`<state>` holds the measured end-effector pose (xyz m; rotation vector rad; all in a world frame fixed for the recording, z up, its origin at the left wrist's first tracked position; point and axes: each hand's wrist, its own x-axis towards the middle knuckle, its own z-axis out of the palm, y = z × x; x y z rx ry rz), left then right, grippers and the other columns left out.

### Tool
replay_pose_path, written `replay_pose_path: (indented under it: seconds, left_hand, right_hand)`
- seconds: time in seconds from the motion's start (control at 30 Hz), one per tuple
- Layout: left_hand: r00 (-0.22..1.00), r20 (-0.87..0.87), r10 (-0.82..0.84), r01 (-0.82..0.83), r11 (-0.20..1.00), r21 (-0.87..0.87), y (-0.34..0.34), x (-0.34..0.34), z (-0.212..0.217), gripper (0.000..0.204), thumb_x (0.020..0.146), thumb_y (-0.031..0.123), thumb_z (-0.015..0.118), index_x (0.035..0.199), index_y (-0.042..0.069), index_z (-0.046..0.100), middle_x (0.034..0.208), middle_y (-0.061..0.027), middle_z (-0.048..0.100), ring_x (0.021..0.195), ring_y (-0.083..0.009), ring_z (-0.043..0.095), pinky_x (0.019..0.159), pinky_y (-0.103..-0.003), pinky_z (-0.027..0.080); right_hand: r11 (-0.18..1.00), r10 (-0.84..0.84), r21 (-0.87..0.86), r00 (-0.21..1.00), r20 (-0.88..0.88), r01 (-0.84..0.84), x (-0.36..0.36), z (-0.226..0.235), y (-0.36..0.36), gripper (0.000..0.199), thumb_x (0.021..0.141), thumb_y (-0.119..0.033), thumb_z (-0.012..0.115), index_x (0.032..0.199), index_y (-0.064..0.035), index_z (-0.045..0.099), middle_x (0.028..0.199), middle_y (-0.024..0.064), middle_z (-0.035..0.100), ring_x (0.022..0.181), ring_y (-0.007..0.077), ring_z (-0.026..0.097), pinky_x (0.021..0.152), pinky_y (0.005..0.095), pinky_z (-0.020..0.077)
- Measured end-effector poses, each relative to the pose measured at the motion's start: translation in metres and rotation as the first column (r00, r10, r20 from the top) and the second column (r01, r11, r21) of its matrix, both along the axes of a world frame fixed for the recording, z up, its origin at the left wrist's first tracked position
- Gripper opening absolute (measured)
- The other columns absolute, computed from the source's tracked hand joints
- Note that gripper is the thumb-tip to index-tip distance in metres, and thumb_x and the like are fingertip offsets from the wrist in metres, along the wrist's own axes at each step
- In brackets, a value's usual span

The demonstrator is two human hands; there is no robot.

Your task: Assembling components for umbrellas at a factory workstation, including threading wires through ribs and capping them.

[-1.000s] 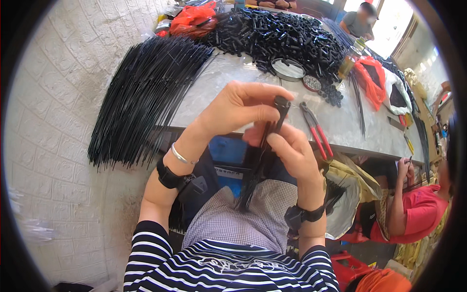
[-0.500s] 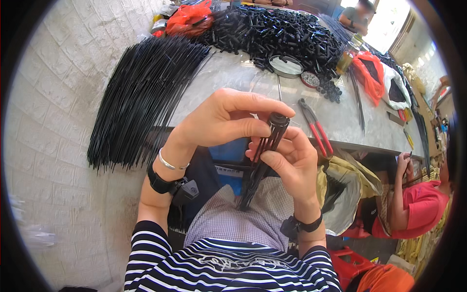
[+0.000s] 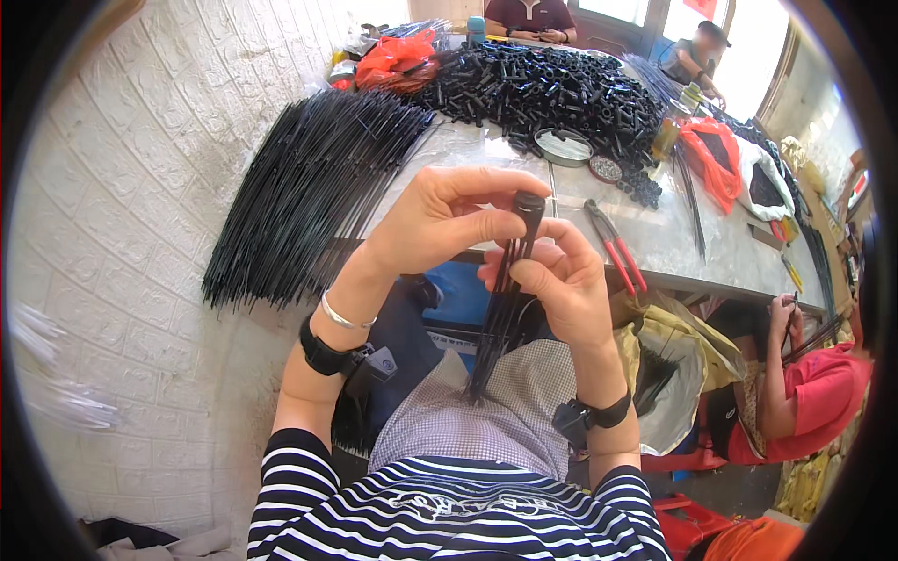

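Note:
Between my hands is what looks like an umbrella frame [image 3: 527,227], a round black hub on top with thin black ribs hanging down toward the checked cloth on my lap. My left hand [image 3: 449,220] is closed on the hub, index finger arched over its top and thumb against its side. Just below, my right hand [image 3: 566,280] pinches the ribs between thumb and fingers; some of its fingertips are hidden behind them. The lower rib ends fan out slightly over my lap.
On the grey table lie a thick bundle of black rods [image 3: 313,201], a heap of black tubular parts [image 3: 552,89], a round dish [image 3: 564,147], a small tin of bits [image 3: 605,169] and red-handled pliers [image 3: 615,248]. A co-worker in red [image 3: 814,402] sits at the right.
The whole view has shifted, so the table and heap appear lower and further right. The hub now shows more from the side. Both hands keep their grip on the frame.

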<state>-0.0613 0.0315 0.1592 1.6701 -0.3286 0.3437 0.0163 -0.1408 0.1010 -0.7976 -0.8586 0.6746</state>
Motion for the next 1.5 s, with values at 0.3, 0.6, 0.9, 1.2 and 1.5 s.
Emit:
replay_pose_path:
  seconds: [0.3, 0.6, 0.9, 1.2, 1.5]
  left_hand:
    - [0.997, 0.064, 0.053, -0.056, 0.998, 0.042, 0.006, 0.010, 0.002, 0.034, 0.080, 0.003, 0.071, 0.112, -0.003, 0.064, 0.095, -0.0083, 0.068, 0.088, -0.0115, 0.064, 0.081, -0.025, 0.053]
    - [0.996, 0.014, 0.090, -0.090, 0.994, 0.063, 0.009, 0.032, -0.008, 0.032, 0.079, 0.001, 0.071, 0.111, -0.002, 0.065, 0.088, -0.0053, 0.068, 0.079, -0.0073, 0.063, 0.070, -0.020, 0.052]
    - [0.980, -0.046, 0.192, -0.189, 0.980, 0.066, 0.011, 0.046, -0.017, 0.033, 0.077, -0.002, 0.071, 0.109, -0.001, 0.066, 0.084, -0.0042, 0.068, 0.077, -0.0064, 0.062, 0.069, -0.019, 0.052]
    - [0.972, -0.101, 0.214, -0.211, 0.977, 0.040, 0.011, 0.040, -0.017, 0.030, 0.078, 0.002, 0.070, 0.108, 0.002, 0.068, 0.084, -0.0045, 0.069, 0.076, -0.0066, 0.064, 0.065, -0.020, 0.052]
    - [0.963, 0.082, 0.256, -0.269, 0.927, 0.261, 0.007, 0.035, -0.019, 0.033, 0.082, 0.003, 0.067, 0.114, -0.003, 0.061, 0.089, -0.0055, 0.067, 0.084, -0.0096, 0.064, 0.073, -0.023, 0.052]
  right_hand:
    - [0.899, -0.438, 0.072, 0.885, 0.158, 0.432, -0.006, 0.011, 0.007, 0.017, 0.085, 0.003, 0.064, 0.102, 0.0044, 0.066, 0.101, 0.0087, 0.061, 0.092, 0.0141, 0.063, 0.076, 0.0228, 0.0530]
    - [0.920, -0.335, -0.172, 0.935, 0.115, 0.351, 0.014, 0.014, 0.006, 0.013, 0.083, 0.000, 0.065, 0.096, 0.0040, 0.063, 0.086, 0.0003, 0.063, 0.076, 0.0035, 0.059, 0.065, 0.0167, 0.0457]
    - [0.919, -0.311, -0.221, 0.945, 0.104, 0.326, 0.031, 0.006, 0.013, 0.018, 0.083, -0.002, 0.067, 0.100, 0.0051, 0.062, 0.087, 0.0017, 0.063, 0.076, 0.0050, 0.060, 0.067, 0.0178, 0.0484]
    - [0.920, -0.298, -0.214, 0.940, 0.165, 0.329, 0.035, 0.008, 0.015, 0.013, 0.081, 0.000, 0.069, 0.093, 0.0050, 0.064, 0.085, 0.0025, 0.064, 0.075, 0.0046, 0.059, 0.064, 0.0174, 0.0498]
    - [0.862, -0.411, -0.199, 0.872, 0.265, 0.467, 0.028, 0.003, 0.021, 0.013, 0.080, -0.001, 0.070, 0.091, 0.0030, 0.064, 0.080, 0.0010, 0.062, 0.069, 0.0023, 0.057, 0.055, 0.0157, 0.0475]
